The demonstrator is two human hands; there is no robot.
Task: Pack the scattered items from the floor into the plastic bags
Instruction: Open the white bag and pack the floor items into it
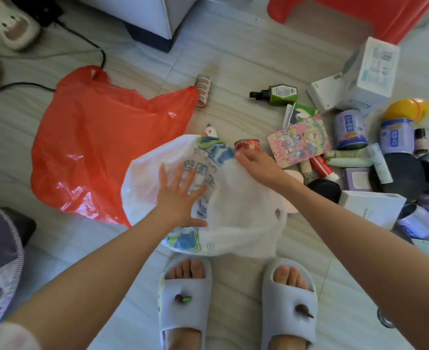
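On the tiled floor (238, 59), toward its left side, a red plastic bag (94, 152) lies flat and crumpled, its handles pointing to the far edge. Its right border is overlapped by a white plastic bag (241, 213) with blue and green print, spread near the middle of the floor just beyond a pair of pale slippers (236, 299).

The left hand (180, 198) lies flat on the white bag, fingers straight and spread, pressing the printed part down and grasping nothing. The right hand (256, 162) reaches to the bag's far right border with fingers curled; they appear to pinch the plastic there, just beside a small red can (247, 145), though the exact contact is hard to make out.

Beyond the bags, a striped hair roller (203, 90) touches the red bag's handle, and a small white and red trinket (210, 132) sits at the white bag's far border.

To the right, the scattered items crowd the floor's right side: a green pump bottle (276, 93) on its side, a colourful cartoon booklet (300, 141), a red tube (323, 168), two purple tins (351, 130), a yellow cup (407, 109), white boxes (370, 72) and a black round lid (405, 175). A red stool (347, 13) stands at the far right corner.
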